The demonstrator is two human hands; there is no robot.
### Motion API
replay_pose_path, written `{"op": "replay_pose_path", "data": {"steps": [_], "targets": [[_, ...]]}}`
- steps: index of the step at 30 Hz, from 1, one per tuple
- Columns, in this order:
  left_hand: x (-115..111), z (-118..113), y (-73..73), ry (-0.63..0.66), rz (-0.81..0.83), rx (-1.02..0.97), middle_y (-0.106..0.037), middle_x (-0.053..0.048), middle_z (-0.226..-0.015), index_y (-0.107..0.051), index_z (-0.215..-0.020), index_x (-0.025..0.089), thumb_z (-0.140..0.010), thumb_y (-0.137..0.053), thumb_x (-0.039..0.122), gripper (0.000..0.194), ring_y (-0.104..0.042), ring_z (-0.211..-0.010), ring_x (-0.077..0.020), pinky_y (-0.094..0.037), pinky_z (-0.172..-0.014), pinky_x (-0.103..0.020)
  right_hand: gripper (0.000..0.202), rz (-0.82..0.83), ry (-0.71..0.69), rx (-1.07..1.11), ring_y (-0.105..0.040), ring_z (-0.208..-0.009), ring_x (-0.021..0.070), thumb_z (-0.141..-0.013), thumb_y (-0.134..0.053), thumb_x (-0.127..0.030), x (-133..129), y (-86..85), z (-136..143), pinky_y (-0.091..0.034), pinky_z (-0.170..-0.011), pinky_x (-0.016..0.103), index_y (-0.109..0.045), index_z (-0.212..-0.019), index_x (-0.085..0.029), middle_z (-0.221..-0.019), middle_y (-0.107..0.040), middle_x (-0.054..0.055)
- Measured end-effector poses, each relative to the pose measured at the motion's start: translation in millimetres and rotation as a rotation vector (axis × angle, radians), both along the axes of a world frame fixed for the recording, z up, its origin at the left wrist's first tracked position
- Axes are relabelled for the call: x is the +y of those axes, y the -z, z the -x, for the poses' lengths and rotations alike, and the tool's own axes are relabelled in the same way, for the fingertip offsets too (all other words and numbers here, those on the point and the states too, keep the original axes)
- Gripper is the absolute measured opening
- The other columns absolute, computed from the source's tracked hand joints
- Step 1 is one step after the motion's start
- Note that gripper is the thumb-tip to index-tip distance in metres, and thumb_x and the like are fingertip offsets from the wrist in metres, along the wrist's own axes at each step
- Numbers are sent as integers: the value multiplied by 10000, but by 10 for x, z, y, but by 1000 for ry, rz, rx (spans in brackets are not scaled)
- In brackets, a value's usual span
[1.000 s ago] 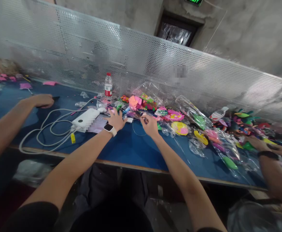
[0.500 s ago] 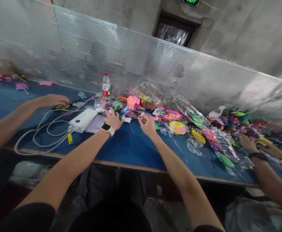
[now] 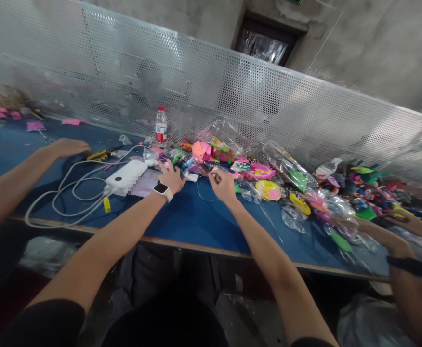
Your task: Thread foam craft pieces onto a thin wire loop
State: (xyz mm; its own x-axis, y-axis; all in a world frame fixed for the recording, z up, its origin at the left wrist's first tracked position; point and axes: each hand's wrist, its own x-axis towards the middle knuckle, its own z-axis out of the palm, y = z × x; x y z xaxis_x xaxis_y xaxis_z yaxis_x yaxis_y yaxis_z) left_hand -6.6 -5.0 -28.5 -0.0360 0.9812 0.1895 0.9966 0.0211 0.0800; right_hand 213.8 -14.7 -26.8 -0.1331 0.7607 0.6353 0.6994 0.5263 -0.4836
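My left hand (image 3: 171,178), with a watch on the wrist, has its fingers spread over the blue table (image 3: 196,221), beside a small white item (image 3: 191,177) and a white power bank (image 3: 126,177). To its right, my right hand (image 3: 222,184) is closed in a pinch; what lies between the fingertips is too small to name. A thin pale thread or wire (image 3: 202,196) curves on the table just left of this hand. Wrapped foam pieces, among them a yellow and pink oval (image 3: 268,190), lie to the right.
White cables (image 3: 54,193) loop at the left, near yellow-handled pliers (image 3: 98,155) and another person's hand (image 3: 66,147). A bottle (image 3: 161,126) stands before the perforated metal screen (image 3: 204,82). At the right, another person's hands reach among plastic-wrapped pieces (image 3: 341,241).
The view has shifted slightly. The left person's hand has moved off the pliers. At the right, a person's banded arm has moved toward the wrapped pieces. My hands look nearly unchanged.
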Motion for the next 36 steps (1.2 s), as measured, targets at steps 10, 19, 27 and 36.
{"op": "replay_pose_path", "data": {"steps": [10, 19, 27, 36], "targets": [[-557, -101, -234, 117, -20, 27, -103, -253, -1825, -458, -1657, 143, -1103, -455, 503, 660, -72, -1656, -577, -359, -1146, -869, 317, -6, -6, 21, -570, -656, 188, -993, -553, -443, -26, -17, 11, -469, -706, 316, -754, -943, -202, -700, -618, 21], [-1173, 161, -83, 63, 98, -24, -62, -201, -1843, -298, -1747, 253, -1093, -437, 561, 736, -38, -1671, -568, -376, -1120, -890, 300, -5, -9, 15, -589, -670, 202, -998, -560, -422, -41, -23, 25, -456, -712, 329, -760, -953, -203, -683, -633, 26], [-1114, 170, -79, 53, 22, -37, -100, -215, -1836, -350, -1725, 220, -1092, -449, 551, 721, -56, -1663, -588, -372, -1110, -901, 320, 2, -19, 31, -582, -653, 196, -999, -559, -443, -33, -15, 5, -452, -694, 323, -763, -957, -201, -683, -636, 24], [-1010, 224, -79, 36, 27, -52, -102, -221, -1834, -352, -1723, 218, -1087, -464, 547, 725, -37, -1660, -593, -337, -1153, -886, 314, -6, -6, 26, -582, -650, 194, -1000, -564, -447, -15, 14, 0, -460, -708, 325, -757, -941, -207, -690, -641, 24]]}}
